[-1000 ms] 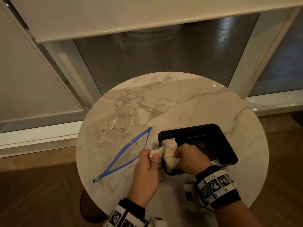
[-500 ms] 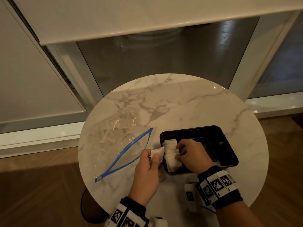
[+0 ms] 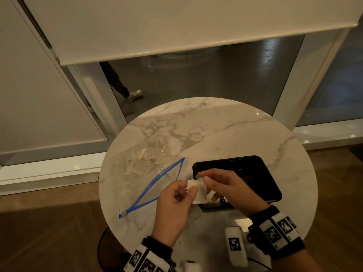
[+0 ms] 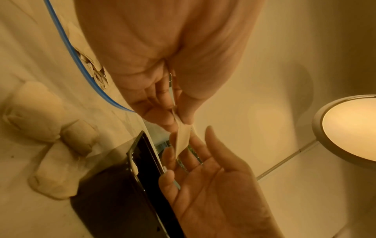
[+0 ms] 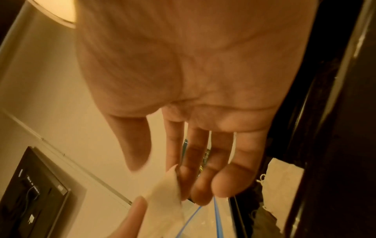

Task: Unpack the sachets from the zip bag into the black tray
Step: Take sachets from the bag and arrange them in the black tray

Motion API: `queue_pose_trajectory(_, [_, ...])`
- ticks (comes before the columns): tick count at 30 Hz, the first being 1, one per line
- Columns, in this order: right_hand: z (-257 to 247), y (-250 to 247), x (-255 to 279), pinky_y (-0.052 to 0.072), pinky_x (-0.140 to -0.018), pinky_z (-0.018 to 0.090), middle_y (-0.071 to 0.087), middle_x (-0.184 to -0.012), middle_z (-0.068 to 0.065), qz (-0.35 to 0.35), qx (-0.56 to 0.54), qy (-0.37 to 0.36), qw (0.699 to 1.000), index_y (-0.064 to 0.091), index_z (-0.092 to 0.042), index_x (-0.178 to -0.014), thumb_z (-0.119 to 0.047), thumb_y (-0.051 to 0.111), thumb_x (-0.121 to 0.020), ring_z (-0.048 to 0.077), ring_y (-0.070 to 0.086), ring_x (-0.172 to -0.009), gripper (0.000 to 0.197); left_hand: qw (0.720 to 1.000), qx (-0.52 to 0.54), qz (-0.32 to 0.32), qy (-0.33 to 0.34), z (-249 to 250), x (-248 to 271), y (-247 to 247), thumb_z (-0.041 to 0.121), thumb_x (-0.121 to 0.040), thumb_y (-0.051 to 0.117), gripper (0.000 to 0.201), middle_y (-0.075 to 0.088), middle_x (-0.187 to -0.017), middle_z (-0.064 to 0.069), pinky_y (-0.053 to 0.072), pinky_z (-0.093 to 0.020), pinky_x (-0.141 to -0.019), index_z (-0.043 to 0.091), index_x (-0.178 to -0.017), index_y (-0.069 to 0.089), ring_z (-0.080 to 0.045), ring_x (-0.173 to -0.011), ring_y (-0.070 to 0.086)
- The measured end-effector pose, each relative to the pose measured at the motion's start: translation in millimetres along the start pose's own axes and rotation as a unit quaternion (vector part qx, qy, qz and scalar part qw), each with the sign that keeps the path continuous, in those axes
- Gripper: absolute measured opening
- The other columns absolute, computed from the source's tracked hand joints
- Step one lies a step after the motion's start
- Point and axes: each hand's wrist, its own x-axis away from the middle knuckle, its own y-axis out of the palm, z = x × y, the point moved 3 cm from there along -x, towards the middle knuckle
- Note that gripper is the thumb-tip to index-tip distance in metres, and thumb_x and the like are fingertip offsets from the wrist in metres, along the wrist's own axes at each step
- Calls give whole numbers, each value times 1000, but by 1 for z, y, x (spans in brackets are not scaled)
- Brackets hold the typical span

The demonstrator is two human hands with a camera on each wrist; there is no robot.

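Note:
On the round marble table (image 3: 216, 130) the clear zip bag (image 3: 145, 165) lies open at left, its blue zip (image 3: 157, 187) gaping, with several sachets (image 4: 95, 74) inside. The black tray (image 3: 257, 161) sits to its right with white sachets (image 5: 282, 180) at its near-left end. My left hand (image 3: 184, 193) pinches a white sachet (image 3: 198, 193) between thumb and forefinger, just above the tray's left edge. My right hand (image 3: 202, 178) reaches to that sachet with straight, spread fingers (image 5: 175, 153). Its index tip touches the sachet (image 5: 164, 193), and the thumb stands apart.
A white device with a marker (image 3: 235, 246) lies at the table's near edge. A person's leg and shoe (image 3: 133, 95) show behind the glass door beyond the table. Wood floor surrounds the table.
My left hand has raised its sachet higher over the tray's left edge. My right hand has left the sachets in the tray and come up to that sachet with fingers opened.

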Motion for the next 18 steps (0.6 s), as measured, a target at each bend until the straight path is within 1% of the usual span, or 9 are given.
queue_pose_trajectory(2, [1, 0, 5, 53, -60, 26, 72, -90, 14, -8, -16, -11, 1000, 71, -6, -111, -8, 66, -93, 17, 64, -74, 19, 999, 32, 2, -14, 2, 1, 3, 19, -93, 69, 8, 73, -87, -11, 60, -33, -65, 14, -98, 72, -29, -80, 72])
queue_pose_trajectory(4, [4, -3, 7, 51, -56, 25, 69, -82, 13, 10, -3, -6, 1000, 72, -5, -104, -7, 69, -91, 16, 62, -67, 14, 999, 42, 1, -27, 5, 2, 7, 19, -94, 66, 9, 75, -88, -7, 59, -27, -64, 14, -100, 71, -19, -78, 73])
queue_pose_trajectory(6, [7, -10, 7, 50, -54, 27, 69, -81, 18, 49, 19, 10, 999, 72, -7, -100, -9, 70, -90, 14, 62, -64, 10, 999, 21, 6, -32, 1, 2, 9, 26, -97, 62, 12, 74, -89, -1, 59, -26, -69, 19, -98, 72, -13, -80, 71])
queue_pose_trajectory(8, [10, -21, 6, 54, -56, 28, 72, -84, 18, 99, 56, 25, 993, 72, -10, -99, -10, 71, -90, 15, 65, -64, 9, 998, -58, 9, -18, -7, -1, 10, 30, -97, 61, 10, 70, -95, 7, 57, -24, -78, 28, -97, 71, -7, -88, 67])
queue_pose_trajectory(9, [12, -28, 4, 57, -60, 31, 74, -83, 14, 120, 80, 32, 989, 71, -13, -97, -11, 71, -90, 17, 68, -67, 8, 993, -115, 2, -5, -11, -2, 11, 30, -97, 62, 9, 66, -101, 12, 55, -22, -83, 32, -99, 70, -3, -92, 64])
queue_pose_trajectory(11, [18, -43, 0, 61, -68, 36, 75, -83, 5, 157, 137, 49, 977, 70, -17, -95, -15, 73, -88, 18, 72, -74, 8, 979, -202, -20, 18, -18, -5, 15, 30, -94, 65, 14, 56, -111, 16, 52, -19, -91, 36, -107, 69, 2, -97, 58])
queue_pose_trajectory(13, [22, -59, -5, 59, -68, 33, 72, -83, -1, 188, 203, 81, 957, 67, -21, -93, -19, 75, -86, 16, 70, -77, 11, 971, -236, -34, 28, -24, -7, 19, 31, -93, 67, 21, 54, -116, 16, 50, -19, -96, 34, -113, 68, 2, -101, 57])
queue_pose_trajectory(15, [23, -69, -12, 53, -67, 27, 69, -84, -4, 210, 256, 111, 937, 65, -22, -92, -21, 77, -84, 14, 67, -80, 14, 968, -246, -32, 32, -27, -7, 22, 31, -92, 69, 24, 57, -117, 15, 49, -20, -99, 31, -116, 68, -1, -105, 58])
queue_pose_trajectory(18, [25, -78, -25, 53, -75, 27, 68, -84, -2, 209, 306, 150, 917, 66, -21, -88, -16, 77, -83, 14, 65, -84, 13, 973, -229, -23, 20, -30, -6, 26, 30, -92, 69, 26, 63, -115, 14, 51, -25, -98, 29, -118, 66, -2, -106, 60])
